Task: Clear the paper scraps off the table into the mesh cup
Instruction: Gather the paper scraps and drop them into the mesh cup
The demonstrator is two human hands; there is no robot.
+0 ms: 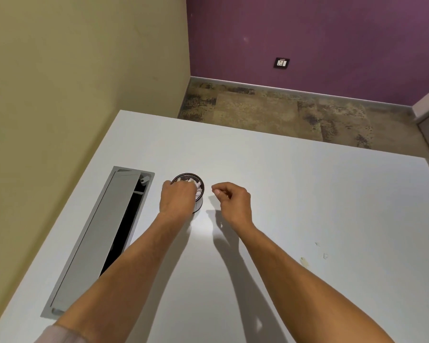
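Observation:
A black mesh cup (pixel 200 189) stands on the white table (pixel 307 184), with several white paper scraps (pixel 192 180) inside it. My left hand (pixel 177 198) lies over the cup's near rim, fingers curled down at the opening; what they hold is hidden. My right hand (pixel 232 200) hovers just right of the cup, thumb and fingers curled together; no scrap shows between them. A few small paper scraps (pixel 325 255) lie on the table at the right, with a yellowish bit (pixel 304 261) beside them.
A grey cable tray (pixel 97 241) with its lid partly raised is sunk into the table to the left of the cup. The yellow wall runs along the table's left side. Carpet floor and a purple wall lie beyond the far edge.

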